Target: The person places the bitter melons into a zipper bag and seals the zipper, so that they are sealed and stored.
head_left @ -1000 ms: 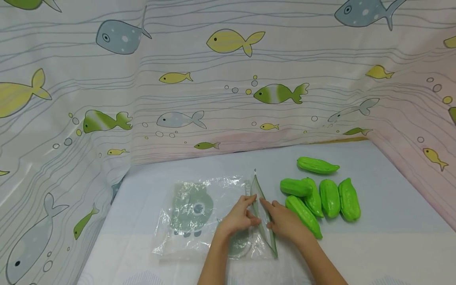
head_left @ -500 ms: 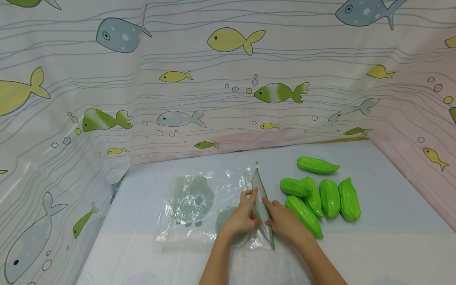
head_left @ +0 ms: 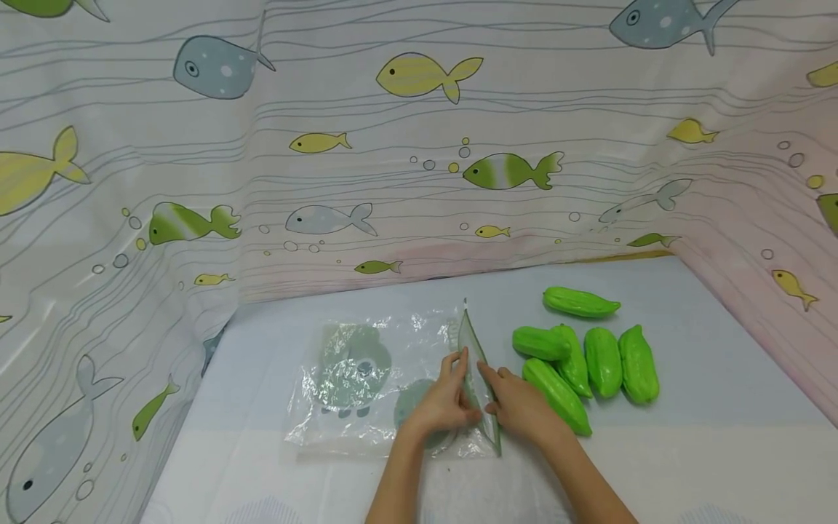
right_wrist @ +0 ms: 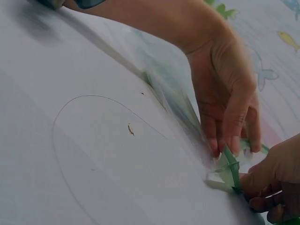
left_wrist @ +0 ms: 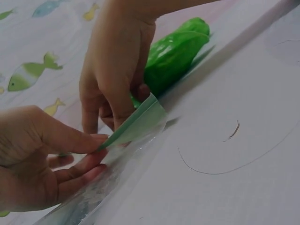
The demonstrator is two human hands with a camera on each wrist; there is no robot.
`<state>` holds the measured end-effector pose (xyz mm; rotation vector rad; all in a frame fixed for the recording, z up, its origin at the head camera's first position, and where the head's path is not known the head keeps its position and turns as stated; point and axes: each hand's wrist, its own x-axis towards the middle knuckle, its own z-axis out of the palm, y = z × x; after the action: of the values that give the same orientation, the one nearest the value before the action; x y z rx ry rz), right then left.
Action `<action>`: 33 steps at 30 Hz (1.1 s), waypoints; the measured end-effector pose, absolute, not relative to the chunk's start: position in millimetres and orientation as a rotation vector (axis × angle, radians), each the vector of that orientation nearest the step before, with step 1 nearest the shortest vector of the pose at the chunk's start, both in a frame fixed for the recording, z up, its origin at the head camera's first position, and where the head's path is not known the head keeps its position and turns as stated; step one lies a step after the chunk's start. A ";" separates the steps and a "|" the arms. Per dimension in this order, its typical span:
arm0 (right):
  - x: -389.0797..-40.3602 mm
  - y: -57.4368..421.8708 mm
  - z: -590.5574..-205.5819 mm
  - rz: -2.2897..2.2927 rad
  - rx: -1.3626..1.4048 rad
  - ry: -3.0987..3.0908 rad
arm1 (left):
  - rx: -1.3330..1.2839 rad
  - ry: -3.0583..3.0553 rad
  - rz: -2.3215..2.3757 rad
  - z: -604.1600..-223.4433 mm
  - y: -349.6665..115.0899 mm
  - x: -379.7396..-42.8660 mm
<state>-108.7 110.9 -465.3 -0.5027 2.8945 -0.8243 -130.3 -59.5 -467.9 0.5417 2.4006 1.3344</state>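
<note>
A clear zip bag (head_left: 356, 367) with pale green cartoon prints lies flat on the table, its green-edged mouth (left_wrist: 136, 117) parted and facing right. My left hand (head_left: 447, 404) pinches the left lip of the mouth between thumb and fingers. On the opposite lip, my right hand (head_left: 520, 407) grips with thumb and fingertips, as the right wrist view also shows at the green edge (right_wrist: 229, 168). Just right of that hand lie several bright green, ridged, gourd-like vegetables (head_left: 605, 362), the nearest one (head_left: 556, 397) partly behind the right wrist.
One green vegetable (head_left: 581, 302) lies apart at the back. A fish-patterned curtain (head_left: 419, 182) walls the table (head_left: 720, 407) at the back and both sides. A hair and a small brown speck (left_wrist: 234, 130) lie on the cloth near the bag.
The bag has slid slightly away from me toward the back curtain, with both hands still at its mouth. The left hand has moved up a little along its lip. The green vegetables stay put.
</note>
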 end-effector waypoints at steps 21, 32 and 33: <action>-110.6 141.2 -452.7 -1.197 -0.759 2.934 | 0.516 2.348 1.350 -471.4 -61.1 -131.0; -111.8 162.2 -448.3 -1.333 -0.749 3.002 | 0.524 2.372 1.321 -470.2 -60.8 -131.6; -111.4 163.7 -448.4 -1.350 -0.759 3.010 | 0.525 2.374 1.320 -470.5 -61.0 -131.8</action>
<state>-111.4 163.7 -448.4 -0.7593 3.0100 -1.3505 -131.8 -61.0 -470.5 0.5253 2.3741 1.3199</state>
